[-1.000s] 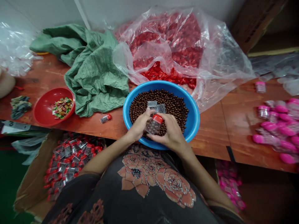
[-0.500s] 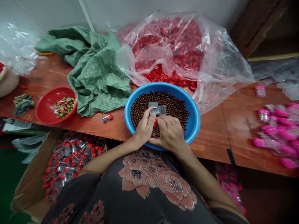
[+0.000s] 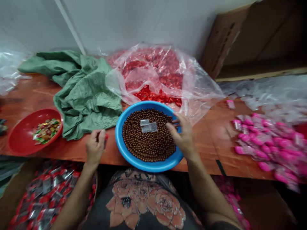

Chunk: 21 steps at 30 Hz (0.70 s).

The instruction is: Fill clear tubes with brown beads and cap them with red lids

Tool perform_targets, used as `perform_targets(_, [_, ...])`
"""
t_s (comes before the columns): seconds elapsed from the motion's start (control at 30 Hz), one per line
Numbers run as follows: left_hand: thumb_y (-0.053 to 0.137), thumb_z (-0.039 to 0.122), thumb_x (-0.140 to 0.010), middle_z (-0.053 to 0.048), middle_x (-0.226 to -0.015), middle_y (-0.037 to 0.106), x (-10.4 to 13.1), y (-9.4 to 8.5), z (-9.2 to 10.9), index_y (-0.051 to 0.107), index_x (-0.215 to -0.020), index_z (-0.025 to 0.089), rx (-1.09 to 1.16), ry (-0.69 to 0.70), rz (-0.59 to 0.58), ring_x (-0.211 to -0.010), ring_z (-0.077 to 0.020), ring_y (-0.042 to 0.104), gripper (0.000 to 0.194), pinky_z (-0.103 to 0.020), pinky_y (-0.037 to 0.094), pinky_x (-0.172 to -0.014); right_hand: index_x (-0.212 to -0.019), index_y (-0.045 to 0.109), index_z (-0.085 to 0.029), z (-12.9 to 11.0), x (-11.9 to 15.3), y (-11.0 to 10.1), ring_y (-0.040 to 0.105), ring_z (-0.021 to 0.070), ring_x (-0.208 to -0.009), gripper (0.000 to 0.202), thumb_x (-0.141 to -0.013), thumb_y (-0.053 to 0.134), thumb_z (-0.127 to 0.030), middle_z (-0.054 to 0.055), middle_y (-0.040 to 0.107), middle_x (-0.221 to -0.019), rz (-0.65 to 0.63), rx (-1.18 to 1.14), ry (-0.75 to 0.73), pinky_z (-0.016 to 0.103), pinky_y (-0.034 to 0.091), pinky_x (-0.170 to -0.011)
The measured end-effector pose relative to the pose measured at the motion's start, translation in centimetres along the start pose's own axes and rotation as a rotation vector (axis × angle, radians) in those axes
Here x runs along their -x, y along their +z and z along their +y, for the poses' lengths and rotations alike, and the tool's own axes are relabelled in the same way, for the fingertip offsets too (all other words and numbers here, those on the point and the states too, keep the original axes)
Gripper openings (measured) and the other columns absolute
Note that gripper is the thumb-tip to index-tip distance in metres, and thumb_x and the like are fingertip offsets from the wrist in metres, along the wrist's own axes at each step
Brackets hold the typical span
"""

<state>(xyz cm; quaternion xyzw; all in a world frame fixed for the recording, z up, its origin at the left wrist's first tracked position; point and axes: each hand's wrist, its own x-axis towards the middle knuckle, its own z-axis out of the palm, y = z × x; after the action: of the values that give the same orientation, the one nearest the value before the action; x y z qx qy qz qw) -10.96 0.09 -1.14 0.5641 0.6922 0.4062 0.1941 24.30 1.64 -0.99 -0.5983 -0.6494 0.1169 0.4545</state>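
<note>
Gripping red-capped vial (image 3: pixel 106 136): left hand (image 3: pixel 94 149) | right hand (image 3: pixel 182 136) open over blue bowl (image 3: pixel 124 152) | no legible writing

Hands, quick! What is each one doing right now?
Left hand: closed on a small red-capped bottle on the table.
Right hand: open, holding nothing, at the far edge of the blue bowl of brown beads.

place: small packing workshop | signs: clear bag of red caps (image 3: pixel 153 76) at centre top, pink-capped bottles (image 3: pixel 266 143) heaped at right, cardboard boxes (image 3: pixel 242 35) upper right
</note>
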Motion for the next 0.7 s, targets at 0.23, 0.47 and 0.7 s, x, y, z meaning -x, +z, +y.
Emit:
perform_targets(0.23, [0.046, 0.041, -0.091, -0.004, -0.084, 0.070, -2.4, 1.3, -10.4, 0.066, -0.082, 0.023, -0.537, 0.350, -0.276, -0.080, -0.0209, 0.065, 0.028, -0.030, 0.048, -0.073, -0.101, 0.066, -0.015, 14.8, -7.6, 1.3, 0.064, 0.0166, -0.080, 0.031, -0.095, 0.049, -0.041, 0.007, 0.069, -0.094, 0.041, -0.032, 0.312, 0.037, 0.057, -0.075])
perform_targets(0.47, [0.050, 0.039, -0.092, -0.007, -0.093, 0.069, -3.9, 0.8, -5.8, 0.070, -0.085, 0.024, -0.518, 0.471, -0.019, -0.090, -0.0264, 0.062, 0.025, -0.040, 0.049, -0.083, -0.116, 0.065, -0.019, 16.8, -12.4, 6.5, 0.059, 0.0220, -0.117, 0.030, -0.093, 0.055, -0.035, 0.011, 0.060, -0.129, -0.139, 0.069, 0.198, 0.041, 0.047, -0.103])
perform_targets(0.7, [0.046, 0.036, -0.098, -0.004, -0.093, 0.073, -4.5, 5.1, 8.0, 0.071, -0.097, 0.019, -0.176, 0.502, -0.390, -0.084, -0.0147, 0.066, 0.029, -0.027, 0.052, -0.079, -0.107, 0.067, -0.016, 18.1, -12.0, 8.0, 0.058, 0.0272, -0.112, 0.036, -0.084, 0.054, -0.042, 0.014, 0.052, -0.137, -0.194, 0.125, 0.245, 0.041, 0.047, -0.100])
